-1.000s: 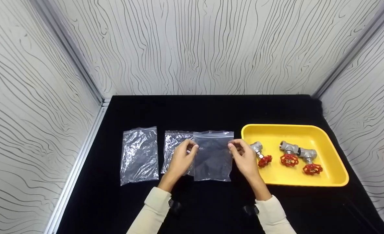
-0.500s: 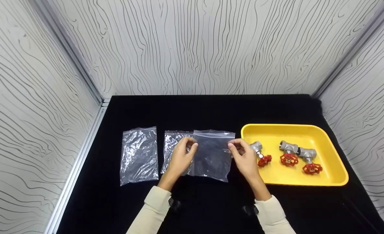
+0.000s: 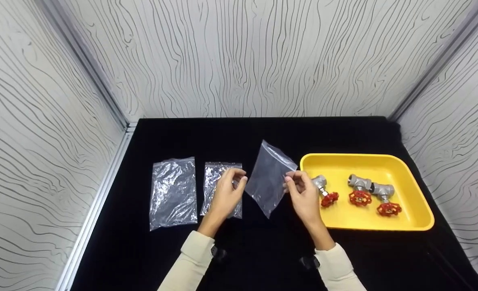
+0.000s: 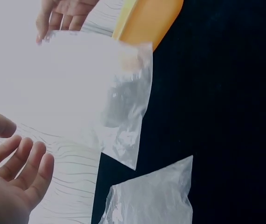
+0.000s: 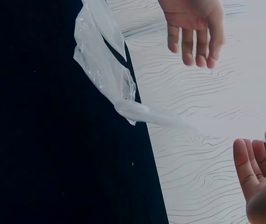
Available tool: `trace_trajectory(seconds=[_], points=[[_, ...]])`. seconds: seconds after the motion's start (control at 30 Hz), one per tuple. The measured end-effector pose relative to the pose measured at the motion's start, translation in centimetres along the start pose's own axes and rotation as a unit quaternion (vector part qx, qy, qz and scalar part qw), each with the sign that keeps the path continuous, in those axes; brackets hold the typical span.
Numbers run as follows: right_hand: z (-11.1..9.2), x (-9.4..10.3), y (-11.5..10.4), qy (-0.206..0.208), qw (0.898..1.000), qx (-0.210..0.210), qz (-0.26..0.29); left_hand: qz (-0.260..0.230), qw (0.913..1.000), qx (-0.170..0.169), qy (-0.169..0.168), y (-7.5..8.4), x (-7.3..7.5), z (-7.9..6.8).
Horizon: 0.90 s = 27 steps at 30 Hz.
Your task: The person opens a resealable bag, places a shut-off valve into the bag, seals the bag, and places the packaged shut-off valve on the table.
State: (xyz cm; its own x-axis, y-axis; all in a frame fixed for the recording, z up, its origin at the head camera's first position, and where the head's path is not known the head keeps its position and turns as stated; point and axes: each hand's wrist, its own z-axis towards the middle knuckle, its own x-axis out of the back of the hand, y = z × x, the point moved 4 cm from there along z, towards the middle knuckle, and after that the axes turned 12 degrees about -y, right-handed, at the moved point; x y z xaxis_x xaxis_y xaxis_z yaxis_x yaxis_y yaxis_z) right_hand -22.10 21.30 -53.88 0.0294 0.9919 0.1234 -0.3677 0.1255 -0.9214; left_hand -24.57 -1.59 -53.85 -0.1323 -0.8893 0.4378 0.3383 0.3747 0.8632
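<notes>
A clear zip-lock bag (image 3: pixel 269 178) hangs tilted between the two hands, its sealing strip toward the upper right. The right hand (image 3: pixel 304 194) pinches it by the side edge, near the strip, between thumb and fingers. In the left wrist view, the left hand (image 4: pixel 16 172) has loosely bent fingers with nothing between them, apart from that bag. On the black cloth beneath the left hand lies a second zip-lock bag (image 3: pixel 212 178), partly hidden by the hand. Farther left, a third zip-lock bag (image 3: pixel 174 194) lies flat and crinkled.
A yellow tray (image 3: pixel 416 218) stands at the right, close beside the right hand. In it lie valves with red handwheels: a left valve (image 3: pixel 329 199), a middle valve (image 3: pixel 360 198) and a right valve (image 3: pixel 388 209). Patterned panels (image 3: pixel 239 60) enclose the black-covered table.
The left hand has let go of the held bag, which has swung from upright to tilted in the right hand's pinch. Both hands stay nearly in place.
</notes>
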Motion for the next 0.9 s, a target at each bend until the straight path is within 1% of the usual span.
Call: trace_trajectory(seconds=[0.27, 0.47, 0.7, 0.9], points=[[-0.1, -1.2, -0.3, -0.003, 1.000, 0.017, 0.001, -0.014, 0.9993, -0.006, -0.035, 1.4, -0.9, 0.3], [-0.3, -1.9, -0.7, -0.017, 0.998, 0.053, -0.018, -0.016, 0.9981, -0.010, -0.058, 2.3, -1.4, 0.5], [-0.6, -2.5, -0.7, -0.048, 0.993, 0.100, -0.037, -0.031, 0.9972, -0.019, -0.066, 3.0, -1.5, 0.5], [-0.9, -2.8, -0.6, -0.087, 0.988, 0.121, -0.033, -0.036, 0.9965, -0.026, -0.071, 3.3, -1.7, 0.5]])
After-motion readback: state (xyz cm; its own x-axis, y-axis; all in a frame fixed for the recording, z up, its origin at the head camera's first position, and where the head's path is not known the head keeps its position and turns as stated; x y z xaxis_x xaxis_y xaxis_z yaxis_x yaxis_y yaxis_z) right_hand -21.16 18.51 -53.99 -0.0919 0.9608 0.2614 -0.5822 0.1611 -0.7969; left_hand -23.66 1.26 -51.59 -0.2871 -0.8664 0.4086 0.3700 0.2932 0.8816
